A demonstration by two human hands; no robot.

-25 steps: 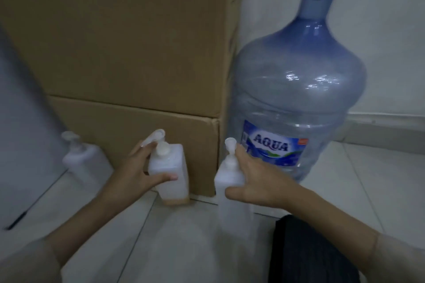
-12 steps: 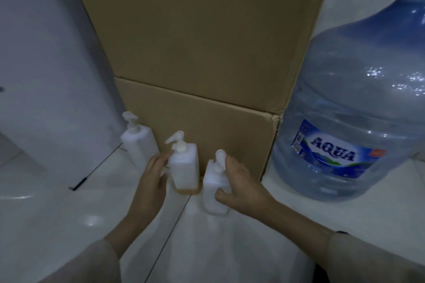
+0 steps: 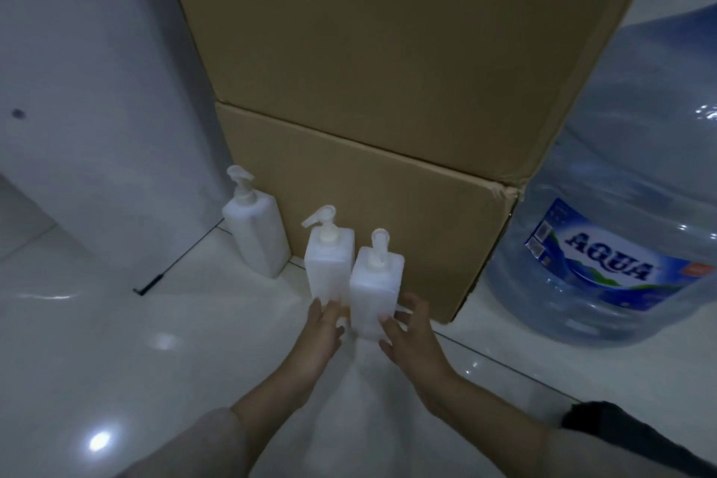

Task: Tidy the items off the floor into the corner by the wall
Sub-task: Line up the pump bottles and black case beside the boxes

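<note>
Two bottles (image 3: pixel 351 275) at fingers (image 3: pixel 392 322)

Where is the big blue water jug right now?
In the head view, the water jug stands on the floor at far right, beside the stacked cardboard boxes, right of the pump bottles.

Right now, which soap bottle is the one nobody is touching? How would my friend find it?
Find the tall stack of cardboard boxes beside the big blue water jug. Three white pump bottles stand on the floor along the bottom box. The untouched bottle is farthest left, nearest the white wall, standing apart, while the other two sit together at the person's fingertips.
</note>
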